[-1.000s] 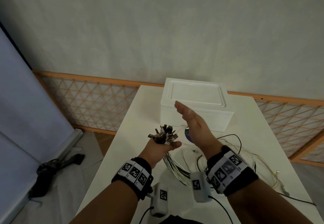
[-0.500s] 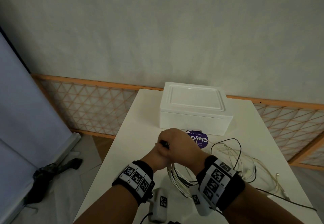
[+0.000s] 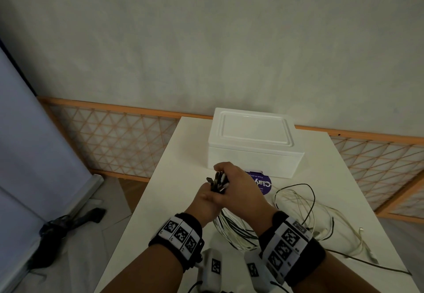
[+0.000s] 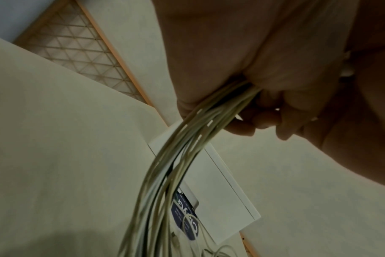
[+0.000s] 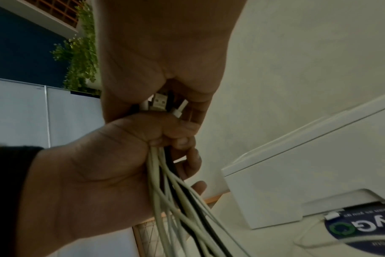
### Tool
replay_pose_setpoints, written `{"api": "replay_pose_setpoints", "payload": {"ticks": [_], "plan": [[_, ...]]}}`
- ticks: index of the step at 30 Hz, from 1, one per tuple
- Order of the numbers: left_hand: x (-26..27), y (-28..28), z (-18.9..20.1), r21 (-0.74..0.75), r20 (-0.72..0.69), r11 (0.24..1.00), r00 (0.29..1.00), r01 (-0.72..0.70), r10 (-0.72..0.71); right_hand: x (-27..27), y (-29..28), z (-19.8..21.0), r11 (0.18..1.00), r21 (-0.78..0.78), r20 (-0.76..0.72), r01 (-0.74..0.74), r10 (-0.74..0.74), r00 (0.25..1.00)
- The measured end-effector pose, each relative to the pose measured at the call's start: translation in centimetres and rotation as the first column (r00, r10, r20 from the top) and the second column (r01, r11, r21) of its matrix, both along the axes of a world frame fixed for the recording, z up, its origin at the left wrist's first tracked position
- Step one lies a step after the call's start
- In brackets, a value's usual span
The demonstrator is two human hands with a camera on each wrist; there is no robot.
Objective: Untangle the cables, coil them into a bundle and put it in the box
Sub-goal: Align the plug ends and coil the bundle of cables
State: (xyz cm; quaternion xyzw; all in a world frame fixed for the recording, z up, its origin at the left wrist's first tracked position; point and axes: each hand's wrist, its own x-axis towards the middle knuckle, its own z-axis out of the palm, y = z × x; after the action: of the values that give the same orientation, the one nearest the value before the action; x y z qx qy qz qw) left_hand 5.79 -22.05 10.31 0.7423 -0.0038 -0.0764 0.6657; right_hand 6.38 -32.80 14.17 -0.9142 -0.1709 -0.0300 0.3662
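My left hand (image 3: 205,199) grips a bunch of white and black cables (image 5: 176,200) just below their plug ends (image 3: 217,182). My right hand (image 3: 237,186) is cupped over the top, its fingers curled round the plug ends (image 5: 159,103). From my fist the cables (image 4: 187,147) hang down to the table, where loose loops (image 3: 298,210) spread to the right. The white box (image 3: 254,142) stands just behind my hands with its lid on. Both hands hover above the white table (image 3: 165,191).
A round purple label (image 3: 263,183) lies flat in front of the box, partly under my right hand. A thin black cable (image 3: 378,267) trails toward the table's right edge. A wooden lattice fence (image 3: 119,141) runs behind the table, and a dark object (image 3: 68,221) lies on the floor at left.
A second ago my right hand was open and raised over the plug ends. It came down and curled over them, while my left hand kept its grip on the bunch.
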Motion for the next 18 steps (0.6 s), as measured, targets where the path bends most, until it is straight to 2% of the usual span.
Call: {"api": "replay_pose_setpoints", "payload": {"ticks": [3,6,8,9,11,13,15,16,18], "plan": [[-0.3,-0.2,1.3,-0.004,-0.009,1.0,1.0,0.005,-0.005,0.0,0.4,0.3,0.998,-0.065,0.041,0.022,-0.019,0.999],[-0.5,0.4,1.5,-0.001,-0.1,0.999,0.994,0.035,-0.034,-0.2,0.9,0.3,0.981,-0.184,0.169,-0.056,0.088,0.982],[-0.6,0.7,1.2,-0.02,-0.069,1.0,0.997,0.021,-0.022,0.0,0.7,0.4,0.982,-0.161,0.197,-0.099,0.131,0.972],[-0.6,0.7,1.4,-0.059,-0.028,0.998,0.999,0.037,-0.039,0.2,0.5,0.3,0.989,-0.09,0.164,-0.119,0.132,0.978],[-0.6,0.7,1.9,-0.164,0.012,0.985,0.998,0.057,-0.055,0.7,-0.1,0.1,0.975,0.181,-0.014,-0.132,0.137,0.991],[-0.1,0.6,2.0,-0.32,0.017,0.947,1.0,0.004,0.002,1.1,-0.4,-0.9,0.883,0.463,-0.223,-0.077,0.2,0.954],[0.4,0.5,2.4,-0.468,-0.03,0.882,0.999,-0.054,0.046,1.3,-0.6,-2.1,0.828,0.559,-0.377,-0.036,0.293,0.878],[0.5,0.4,2.6,-0.488,-0.046,0.871,0.998,-0.065,0.049,1.1,-0.5,-2.6,0.817,0.575,-0.41,-0.043,0.332,0.85],[0.9,0.7,2.7,-0.508,-0.066,0.856,0.995,-0.1,0.077,0.6,-0.4,-2.7,0.833,0.55,-0.413,-0.058,0.331,0.848]]}}
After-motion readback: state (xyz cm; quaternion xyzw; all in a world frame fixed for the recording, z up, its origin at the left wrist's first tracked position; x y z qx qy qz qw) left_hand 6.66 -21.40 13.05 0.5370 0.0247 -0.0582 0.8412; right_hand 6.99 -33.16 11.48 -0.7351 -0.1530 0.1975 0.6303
